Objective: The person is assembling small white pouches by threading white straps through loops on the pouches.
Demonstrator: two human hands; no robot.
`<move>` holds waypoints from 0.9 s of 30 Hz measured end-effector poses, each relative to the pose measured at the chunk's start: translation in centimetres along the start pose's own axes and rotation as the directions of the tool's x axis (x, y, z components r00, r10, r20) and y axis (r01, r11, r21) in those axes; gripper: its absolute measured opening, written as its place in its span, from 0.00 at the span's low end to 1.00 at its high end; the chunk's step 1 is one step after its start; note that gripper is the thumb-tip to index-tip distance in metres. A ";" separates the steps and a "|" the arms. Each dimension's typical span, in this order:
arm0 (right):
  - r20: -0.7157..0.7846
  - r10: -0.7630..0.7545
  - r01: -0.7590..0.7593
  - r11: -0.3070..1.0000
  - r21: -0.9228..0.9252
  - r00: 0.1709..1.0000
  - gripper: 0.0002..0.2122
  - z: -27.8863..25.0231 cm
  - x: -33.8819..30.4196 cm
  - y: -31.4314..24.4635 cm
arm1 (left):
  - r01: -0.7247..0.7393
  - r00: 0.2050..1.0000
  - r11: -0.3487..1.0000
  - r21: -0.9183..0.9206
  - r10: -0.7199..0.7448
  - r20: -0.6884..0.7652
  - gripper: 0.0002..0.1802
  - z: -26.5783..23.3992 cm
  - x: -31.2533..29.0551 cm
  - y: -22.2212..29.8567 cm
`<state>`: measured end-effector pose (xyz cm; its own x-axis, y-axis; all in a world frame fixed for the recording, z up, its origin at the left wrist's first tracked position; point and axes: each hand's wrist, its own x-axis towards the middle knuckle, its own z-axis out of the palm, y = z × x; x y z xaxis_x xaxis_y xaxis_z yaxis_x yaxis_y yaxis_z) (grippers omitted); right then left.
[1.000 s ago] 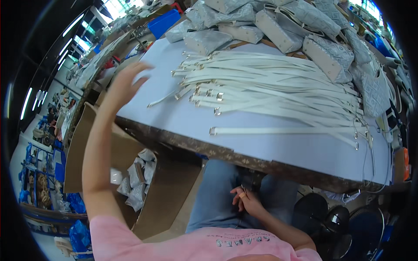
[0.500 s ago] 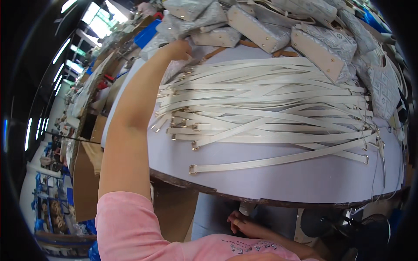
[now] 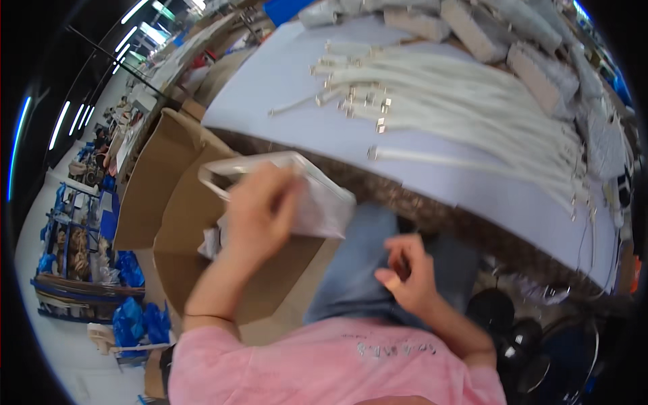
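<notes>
My left hand [image 3: 263,202] is closed on a pale handbag [image 3: 327,202] with white edges and a looped handle, smeared by motion. The bag hangs beside the table's near edge, over an open cardboard box [image 3: 196,202]. My right hand [image 3: 410,270] is above my lap, its fingers bent and the thumb apart, with nothing seen in it. On the lavender-white tabletop [image 3: 270,81] lies a spread of long white straps [image 3: 466,101] with gold-coloured metal buckles at their ends. Neither hand touches the straps.
Several patterned grey-and-beige handbags [image 3: 543,74] are heaped along the table's far and right sides. A blue bin [image 3: 287,9] stands at its far left corner. Racks with blue bags [image 3: 128,324] are on the left, and dark round objects [image 3: 520,337] lie low at the right.
My left hand has come back from the table's far left to above the cardboard box, with the handbag. My right hand has risen from my lap, and the view has turned leftward and down.
</notes>
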<state>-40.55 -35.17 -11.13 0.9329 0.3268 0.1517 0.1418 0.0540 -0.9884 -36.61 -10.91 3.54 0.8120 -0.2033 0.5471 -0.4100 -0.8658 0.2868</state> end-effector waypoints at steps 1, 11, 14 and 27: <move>-0.015 -0.106 0.105 0.993 -0.062 0.994 0.27 1.0 1.1 -1.8 | 0.050 0.999 0.995 -0.090 -0.049 0.016 0.04 1.3 -2.8 0.6; -0.073 -0.142 0.096 0.892 -0.441 0.987 0.18 3.0 1.0 -1.6 | 0.528 0.838 0.396 -0.751 -0.386 0.386 0.06 5.4 -12.0 3.0; 0.030 -0.205 0.193 0.845 -0.499 0.978 0.15 2.7 -0.4 -2.4 | 0.593 0.794 0.339 -0.730 -0.394 0.462 0.06 5.1 -12.7 3.1; 0.220 -0.463 0.475 0.558 -0.680 0.859 0.09 2.9 0.5 -3.1 | 0.509 0.838 0.335 -0.793 -0.403 0.367 0.06 6.0 -12.6 3.7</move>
<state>-41.47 -32.48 -8.02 0.6625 0.4632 0.5887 0.7477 -0.4567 -0.4821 -45.90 -14.33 -7.04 0.9985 0.0110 0.0540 -0.0536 -0.0304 0.9981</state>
